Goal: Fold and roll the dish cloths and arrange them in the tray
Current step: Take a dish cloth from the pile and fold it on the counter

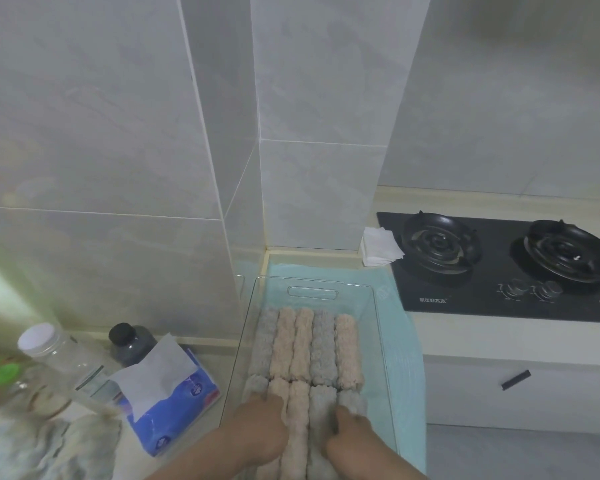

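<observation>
One blue plastic tissue pack (174, 407) lies left of the clear plastic tray (278, 285), which holds two rows of rolled pink and grey terry dish cloths (307, 344). My left hand (257, 431) presses closed fingers on the near row. My right hand (349, 438) sinks bent fingers among grey rolls; I cannot tell whether it is gripping them. A black glass gas hob (499, 271) is at the right.

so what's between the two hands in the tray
In the head view, a pink roll and a grey roll lie between the left hand and right hand.
</observation>
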`<state>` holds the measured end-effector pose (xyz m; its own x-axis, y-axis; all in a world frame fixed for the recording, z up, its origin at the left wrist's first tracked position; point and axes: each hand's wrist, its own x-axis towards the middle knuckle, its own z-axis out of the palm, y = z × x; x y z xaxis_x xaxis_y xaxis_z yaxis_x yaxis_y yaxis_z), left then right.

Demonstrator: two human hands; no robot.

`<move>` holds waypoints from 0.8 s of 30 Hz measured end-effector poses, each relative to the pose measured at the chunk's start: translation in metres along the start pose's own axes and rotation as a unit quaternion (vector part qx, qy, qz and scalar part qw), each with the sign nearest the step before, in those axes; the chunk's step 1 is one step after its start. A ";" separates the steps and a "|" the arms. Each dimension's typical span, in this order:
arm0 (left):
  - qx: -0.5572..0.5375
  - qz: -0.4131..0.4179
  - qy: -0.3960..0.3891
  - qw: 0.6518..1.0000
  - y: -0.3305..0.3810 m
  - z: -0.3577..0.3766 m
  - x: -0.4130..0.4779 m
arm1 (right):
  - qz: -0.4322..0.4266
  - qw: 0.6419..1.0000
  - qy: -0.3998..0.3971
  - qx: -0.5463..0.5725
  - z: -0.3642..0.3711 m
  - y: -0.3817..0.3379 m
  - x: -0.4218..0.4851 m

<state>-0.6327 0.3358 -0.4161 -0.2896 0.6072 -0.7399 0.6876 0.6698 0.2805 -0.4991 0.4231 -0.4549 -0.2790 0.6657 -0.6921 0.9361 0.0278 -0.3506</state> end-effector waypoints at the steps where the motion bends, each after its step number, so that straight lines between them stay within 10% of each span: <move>1: 0.006 0.005 -0.003 1.000 0.001 0.000 0.001 | -0.020 0.999 -0.044 -0.001 0.000 -0.001 -0.005; 11: -0.026 0.047 0.153 0.987 0.014 -0.016 0.025 | -0.069 0.993 0.028 0.087 -0.033 -0.021 0.006; 17: 0.184 0.090 0.057 0.977 -0.001 -0.014 0.045 | -0.115 0.987 -0.020 -0.107 -0.016 -0.010 0.014; 24: 0.185 0.104 0.070 0.975 -0.007 -0.010 0.052 | -0.102 0.989 -0.030 -0.107 -0.016 -0.011 0.014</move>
<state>-0.6593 0.3668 -0.4502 -0.1896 0.7829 -0.5926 0.9265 0.3424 0.1559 -0.5095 0.4436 -0.4507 -0.4725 0.5850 -0.6592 0.8813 0.3177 -0.3497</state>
